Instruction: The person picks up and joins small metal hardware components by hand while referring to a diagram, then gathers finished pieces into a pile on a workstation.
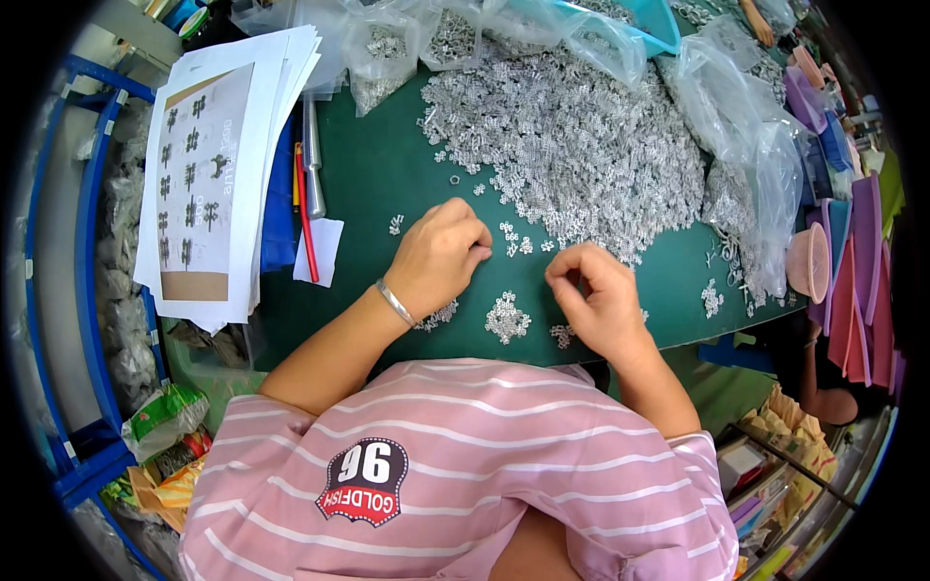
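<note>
My left hand [438, 258], a silver bangle at its wrist, is over the green table with its fingers curled in and thumb against them. Whatever it may hold is hidden. To its right, my right hand [599, 298] has thumb and forefinger drawn together in a pinch, and I cannot make out anything in it. A few small silvery metal charms [526, 246] lie between the hands. Nearer me sits a small pile of charms [507, 318], with another little pile [562, 335] beside my right wrist. A further pile [441, 315] is partly hidden by my left wrist.
A large heap of silvery charms [581, 145] spreads across the far table [373, 160]. Clear plastic bags [722, 97] and a light-blue tray [662, 27] edge it. At left lie printed sheets [208, 184], a red pen [306, 218] and a blue shelf rack [82, 242]. Pink and purple baskets [809, 261] stand right.
</note>
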The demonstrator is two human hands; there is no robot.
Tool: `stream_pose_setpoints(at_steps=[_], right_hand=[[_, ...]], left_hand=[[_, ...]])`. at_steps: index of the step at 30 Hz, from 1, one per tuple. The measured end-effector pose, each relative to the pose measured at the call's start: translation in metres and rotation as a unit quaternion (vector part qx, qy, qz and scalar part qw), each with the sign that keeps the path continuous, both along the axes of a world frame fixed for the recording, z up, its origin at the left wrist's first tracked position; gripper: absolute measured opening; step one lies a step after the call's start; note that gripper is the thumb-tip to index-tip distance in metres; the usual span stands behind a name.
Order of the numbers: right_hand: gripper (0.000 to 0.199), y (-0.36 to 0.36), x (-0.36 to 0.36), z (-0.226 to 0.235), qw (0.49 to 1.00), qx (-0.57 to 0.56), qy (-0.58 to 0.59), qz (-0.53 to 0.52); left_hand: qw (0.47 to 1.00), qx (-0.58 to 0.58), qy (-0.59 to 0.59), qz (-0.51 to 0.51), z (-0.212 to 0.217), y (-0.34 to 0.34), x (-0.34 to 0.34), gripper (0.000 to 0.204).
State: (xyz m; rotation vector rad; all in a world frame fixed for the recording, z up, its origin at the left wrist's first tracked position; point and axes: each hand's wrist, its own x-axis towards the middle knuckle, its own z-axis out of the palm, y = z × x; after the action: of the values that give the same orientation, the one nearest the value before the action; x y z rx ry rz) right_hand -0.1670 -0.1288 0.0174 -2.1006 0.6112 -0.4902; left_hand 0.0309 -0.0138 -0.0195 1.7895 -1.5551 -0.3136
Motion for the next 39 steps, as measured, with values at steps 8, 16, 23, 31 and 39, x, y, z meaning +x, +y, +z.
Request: stream_pose_setpoints(at_steps=[8,16,23,31,39], right_hand=[[0.012,-0.009,0.000,-0.003,1.000,-0.016,-0.004,-0.008],[0.015,-0.011,0.003,-0.022,0.993,-0.112,-0.020,-0.009],[0.017,-0.012,0.020,-0.034,0.982,-0.175,-0.056,0.039],[0.015,-0.011,0.027,-0.030,0.968,-0.248,-0.039,0.027],[0.019,-0.014,0.005,-0.023,0.993,-0.105,-0.055,0.008]], left_hand=[[0.998,0.031,0.031,-0.038,0.006,0.004,0.005,0.013],[0.958,0.220,0.083,-0.166,0.042,0.042,0.028,0.007],[0.971,0.189,0.099,-0.105,0.040,0.032,0.028,0.007],[0.992,0.067,0.075,-0.078,0.022,-0.002,0.005,0.012],[0.997,0.007,0.012,-0.076,0.004,-0.022,-0.011,0.016]])
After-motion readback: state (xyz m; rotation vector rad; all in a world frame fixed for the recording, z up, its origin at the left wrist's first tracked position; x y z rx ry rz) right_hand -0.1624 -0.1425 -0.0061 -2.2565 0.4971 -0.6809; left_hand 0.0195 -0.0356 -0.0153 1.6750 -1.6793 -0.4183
